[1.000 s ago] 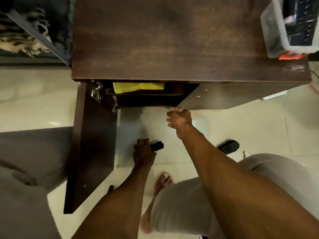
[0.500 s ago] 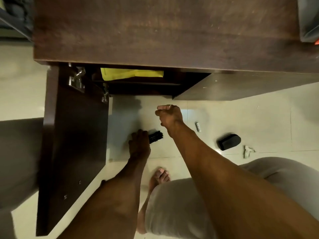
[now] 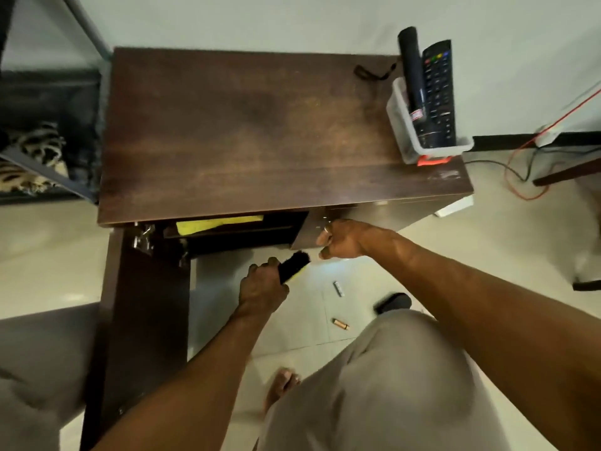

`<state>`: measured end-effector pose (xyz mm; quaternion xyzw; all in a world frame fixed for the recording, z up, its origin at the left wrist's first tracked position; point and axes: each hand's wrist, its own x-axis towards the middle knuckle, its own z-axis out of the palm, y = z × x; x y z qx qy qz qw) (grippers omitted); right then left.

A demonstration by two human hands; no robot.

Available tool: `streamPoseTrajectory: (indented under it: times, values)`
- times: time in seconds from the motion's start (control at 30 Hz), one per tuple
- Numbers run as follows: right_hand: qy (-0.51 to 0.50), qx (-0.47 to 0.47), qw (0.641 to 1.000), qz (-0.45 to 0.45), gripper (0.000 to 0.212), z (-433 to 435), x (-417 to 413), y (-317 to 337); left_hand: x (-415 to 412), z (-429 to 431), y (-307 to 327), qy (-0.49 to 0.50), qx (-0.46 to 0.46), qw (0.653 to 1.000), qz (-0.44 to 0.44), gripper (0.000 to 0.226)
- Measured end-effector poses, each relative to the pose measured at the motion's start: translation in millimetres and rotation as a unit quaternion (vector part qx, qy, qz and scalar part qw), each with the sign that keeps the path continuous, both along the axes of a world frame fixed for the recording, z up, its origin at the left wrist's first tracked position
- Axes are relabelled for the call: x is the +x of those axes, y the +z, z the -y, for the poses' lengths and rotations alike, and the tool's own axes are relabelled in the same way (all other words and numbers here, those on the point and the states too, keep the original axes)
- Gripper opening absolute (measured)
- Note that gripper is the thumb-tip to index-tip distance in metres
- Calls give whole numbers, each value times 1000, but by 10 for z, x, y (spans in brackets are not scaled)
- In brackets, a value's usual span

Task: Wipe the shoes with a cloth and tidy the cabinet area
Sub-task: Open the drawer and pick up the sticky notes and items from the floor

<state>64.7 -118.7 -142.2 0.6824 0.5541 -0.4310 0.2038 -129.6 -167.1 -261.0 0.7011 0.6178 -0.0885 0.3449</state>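
The cabinet (image 3: 260, 131) stands against the wall, its left door (image 3: 146, 304) open toward the person. At the right edge of its top, a plastic container (image 3: 403, 138) holds a remote control (image 3: 437, 92) and, just left of it, what may be a torch (image 3: 411, 66). A cloth (image 3: 221, 222) lies on the shelf inside. Before the opening, the left hand (image 3: 261, 288) holds a brush (image 3: 292, 270), and the right hand (image 3: 344, 239) is at the right door (image 3: 383, 213)'s edge. Two batteries (image 3: 338, 288) lie on the floor right of the brush, with a shoe (image 3: 392, 302) further right.

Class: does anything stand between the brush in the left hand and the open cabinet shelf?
Nothing visible does. The left hand grips the brush just before the open cabinet; the right hand holds the right door beside it.
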Motion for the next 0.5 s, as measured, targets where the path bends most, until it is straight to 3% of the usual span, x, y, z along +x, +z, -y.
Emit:
streamPoseTrajectory:
  times: [0.27, 0.4, 0.5]
  values:
    - [-212, 63, 975, 4, 40, 723, 1003, -714, 337, 11, 139, -43, -13, 999, 13, 41]
    - [-358, 82, 930, 24, 27, 1344, 1438, -1336, 700, 71, -37, -95, -15, 995, 2, 43]
    - [-449, 87, 887, 67, 45, 1668, 1524, -1730, 889, 67, -154, -119, -13, 993, 0, 40]
